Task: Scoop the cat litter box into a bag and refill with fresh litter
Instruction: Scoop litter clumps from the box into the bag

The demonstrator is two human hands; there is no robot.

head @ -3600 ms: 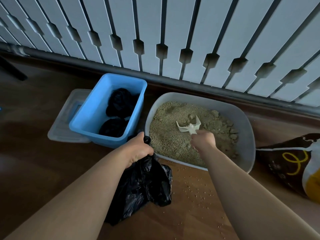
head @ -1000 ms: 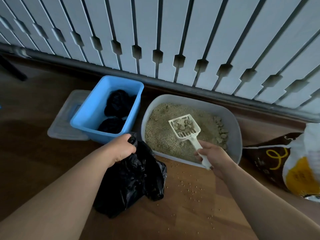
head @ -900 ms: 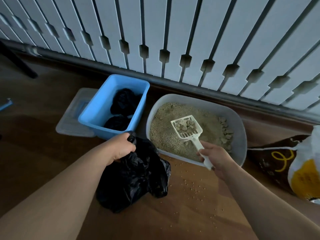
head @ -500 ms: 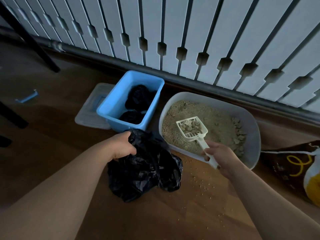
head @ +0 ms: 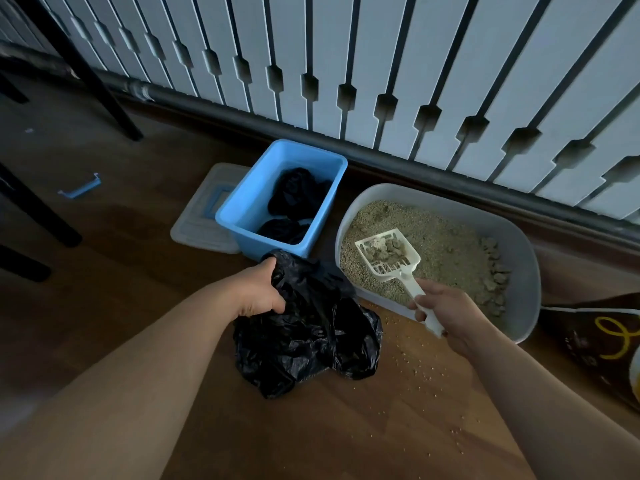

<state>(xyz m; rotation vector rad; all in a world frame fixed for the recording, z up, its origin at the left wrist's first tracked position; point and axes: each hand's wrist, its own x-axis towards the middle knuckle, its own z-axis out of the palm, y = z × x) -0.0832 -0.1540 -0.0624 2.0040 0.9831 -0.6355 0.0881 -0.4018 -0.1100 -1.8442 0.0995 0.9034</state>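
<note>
head: left fingers grip bag; right fingers, scoop

Head view, looking down, forward; close.

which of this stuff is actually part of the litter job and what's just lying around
In the job: scoop with clumps, in the right hand; black bag, gripped by the left hand; litter box; brown sack, probably fresh litter.

Lying about: blue bin holding dark bundles; clear lid beside it; small blue piece; black furniture legs.
</note>
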